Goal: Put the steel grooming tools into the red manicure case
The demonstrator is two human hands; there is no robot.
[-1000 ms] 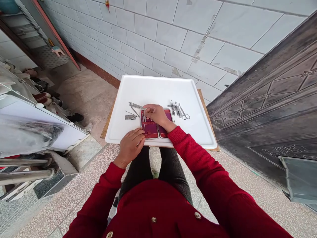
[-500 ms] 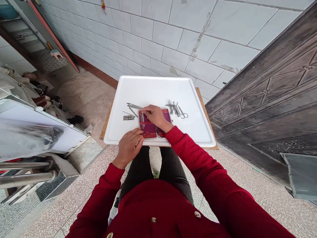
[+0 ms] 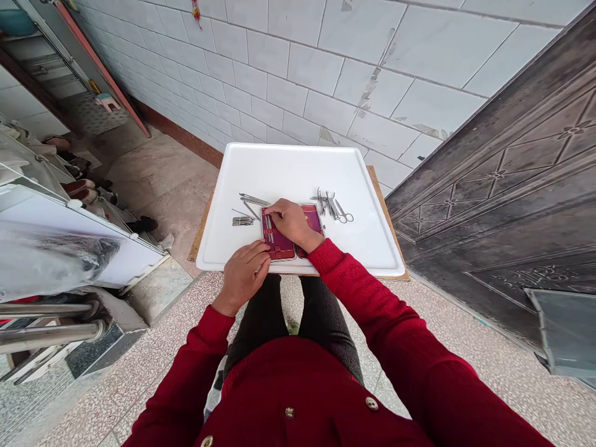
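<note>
A red and purple manicure case [image 3: 282, 253] lies open on a white tabletop, its two halves side by side. My left hand [image 3: 244, 268] is closed on the case's near left edge, thumb and fingers pressed together. Over the left half, my right hand [image 3: 291, 220] is bent with its fingertips pinched at the top end of a slim metal manicure tool [image 3: 268, 223], which sits at the case's elastic loops. The fingers partly cover that tool. Another thin tool shows in the loops. The right hand also hides part of the case's middle.
Left of the case lie nail clippers [image 3: 243, 220], tweezers [image 3: 254, 199] and thin metal tools. Small scissors [image 3: 343, 215] and several metal clippers [image 3: 322, 202] lie to its right. The white tabletop [image 3: 298, 167] has a raised rim; a tiled wall [image 3: 298, 74] stands behind it.
My right hand has shifted very slightly, with its fingertips still at the loops in the left half. The left hand stays on the case edge.
</note>
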